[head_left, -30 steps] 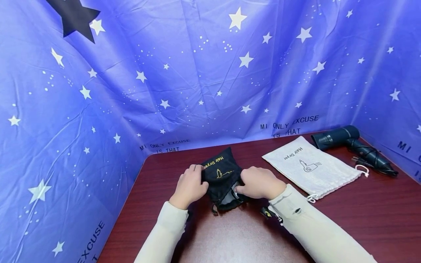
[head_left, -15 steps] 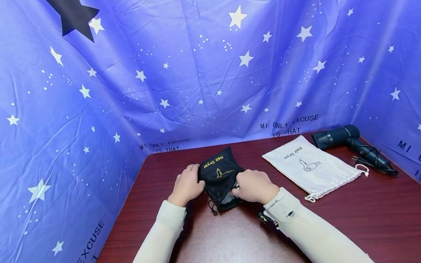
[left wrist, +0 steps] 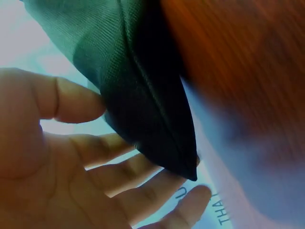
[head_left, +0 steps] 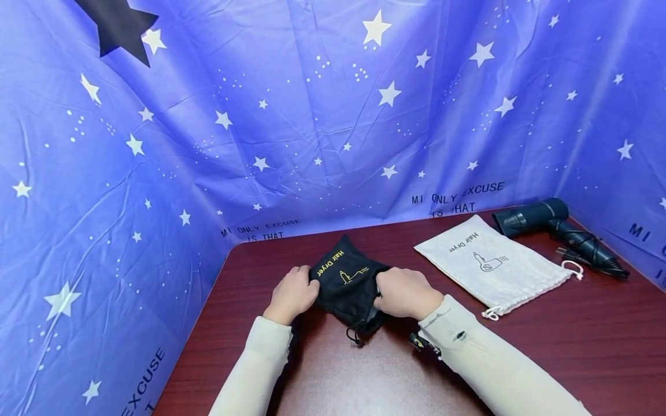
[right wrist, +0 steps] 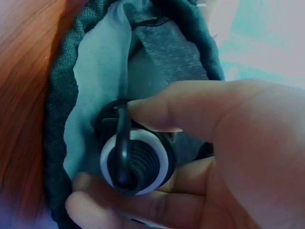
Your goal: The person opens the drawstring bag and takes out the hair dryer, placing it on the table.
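Note:
A black drawstring bag (head_left: 340, 286) with yellow "Hair Dryer" lettering lies tilted between both hands, its mouth toward the person. On its left edge the left hand (head_left: 292, 294) holds the cloth; the left wrist view has the thumb against the fabric and the fingertips partly behind the bag's corner (left wrist: 162, 129). The right hand (head_left: 408, 292) reaches into the mouth. Seen from the right wrist, its thumb and fingers grip the black handle end of a hair dryer (right wrist: 143, 164), with a white ring and a cord. The dryer's remaining length is hidden inside the grey-lined bag.
A white drawstring bag (head_left: 473, 263), also marked "Hair Dryer", lies flat to the right. Behind it rests another black hair dryer (head_left: 533, 216) with its cord bundled at the handle. A blue star-patterned curtain (head_left: 322, 127) borders the dark red table (head_left: 374, 375).
The black bag has turned, its far corner swinging left and its drawstring moving right. The left hand has shifted slightly left and the right hand slightly left, remaining at the bag's mouth.

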Demonstrator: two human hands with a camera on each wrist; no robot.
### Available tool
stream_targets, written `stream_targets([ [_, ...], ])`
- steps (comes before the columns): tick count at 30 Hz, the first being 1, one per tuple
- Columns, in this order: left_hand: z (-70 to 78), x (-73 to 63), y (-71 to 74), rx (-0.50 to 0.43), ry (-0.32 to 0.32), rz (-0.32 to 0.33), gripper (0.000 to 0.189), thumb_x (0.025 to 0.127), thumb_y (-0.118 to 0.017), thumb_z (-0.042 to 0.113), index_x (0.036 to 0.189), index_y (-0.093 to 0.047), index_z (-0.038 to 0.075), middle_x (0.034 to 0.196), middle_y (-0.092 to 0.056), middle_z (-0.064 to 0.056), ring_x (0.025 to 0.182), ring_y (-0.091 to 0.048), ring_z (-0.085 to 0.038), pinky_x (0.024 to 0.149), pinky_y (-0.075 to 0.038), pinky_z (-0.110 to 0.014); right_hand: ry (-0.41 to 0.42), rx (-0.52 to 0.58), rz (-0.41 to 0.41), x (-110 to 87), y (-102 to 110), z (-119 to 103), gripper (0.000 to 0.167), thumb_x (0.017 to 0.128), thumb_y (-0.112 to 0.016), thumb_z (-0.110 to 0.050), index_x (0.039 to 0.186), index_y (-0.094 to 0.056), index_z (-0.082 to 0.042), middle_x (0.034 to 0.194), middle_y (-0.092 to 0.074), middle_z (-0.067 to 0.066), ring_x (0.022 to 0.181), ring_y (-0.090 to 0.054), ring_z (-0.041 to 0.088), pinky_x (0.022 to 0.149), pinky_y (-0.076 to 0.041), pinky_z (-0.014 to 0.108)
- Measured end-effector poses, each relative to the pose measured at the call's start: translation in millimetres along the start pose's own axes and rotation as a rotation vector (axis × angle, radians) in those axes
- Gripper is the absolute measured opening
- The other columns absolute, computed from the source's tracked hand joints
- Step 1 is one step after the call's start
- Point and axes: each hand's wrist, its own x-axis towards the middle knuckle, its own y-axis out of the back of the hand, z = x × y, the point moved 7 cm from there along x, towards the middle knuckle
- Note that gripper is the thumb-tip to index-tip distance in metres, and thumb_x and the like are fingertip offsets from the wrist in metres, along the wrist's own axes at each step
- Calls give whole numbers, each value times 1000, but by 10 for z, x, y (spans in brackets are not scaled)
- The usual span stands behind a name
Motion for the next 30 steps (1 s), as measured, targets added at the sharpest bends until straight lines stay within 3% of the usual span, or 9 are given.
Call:
stream_targets([
  [4, -93, 13, -13, 5, 46, -27, 44, 98, -44, 30, 126, -67, 3, 122, -69, -16, 109, -68, -33, 91, -55, -56, -2, 10, -5, 25, -26, 21, 26, 83, -73, -33, 64, -60, -21, 78, -68, 4, 63, -59, 21, 52, -48, 48],
  [11, -212, 70, 26, -41, 16, 15, 38, 101, -44, 22, 94, -73, -1, 108, -74, -23, 100, -71, -39, 91, -55, -55, -8, 31, -6, 48, -58, 48, 23, 82, -71, -30, 65, -60, -20, 80, -69, 4, 63, -59, 20, 51, -47, 47],
  [15, -324, 103, 10, -56, 43, -9, 44, 105, -43, 27, 100, -75, -3, 115, -73, -25, 110, -69, -42, 98, -53, -54, -14, 40, -18, 57, -78, 65, 21, 83, -70, -29, 66, -61, -20, 83, -70, 4, 66, -60, 20, 53, -48, 47],
  [19, -448, 114, -58, -99, 84, -103, 50, 108, -40, 34, 115, -72, -4, 125, -70, -24, 119, -65, -41, 104, -49, -54, -12, 45, -27, 57, -94, 77, 17, 84, -70, -27, 71, -65, -17, 86, -72, 7, 68, -63, 22, 54, -49, 49],
  [22, -526, 114, -123, -168, 99, -184, 54, 110, -36, 36, 101, -73, -3, 104, -73, -21, 98, -70, -36, 92, -54, -48, -11, 46, -32, 65, -114, 91, 14, 85, -71, -26, 78, -68, -14, 91, -73, 10, 71, -65, 24, 55, -51, 51],
  [25, -596, 120, -175, -251, 107, -243, 56, 111, -34, 37, 83, -69, 3, 79, -69, -11, 74, -63, -24, 75, -50, -36, -11, 46, -32, 79, -135, 106, 14, 86, -71, -25, 83, -69, -12, 95, -74, 12, 75, -67, 26, 57, -52, 52],
  [30, -630, 124, -224, -359, 114, -312, 54, 111, -35, 36, 82, -69, 4, 68, -63, -2, 63, -53, -15, 67, -43, -28, -4, 53, -30, 117, -176, 125, 26, 89, -69, -25, 103, -71, -3, 104, -74, 16, 85, -71, 32, 64, -55, 55],
])
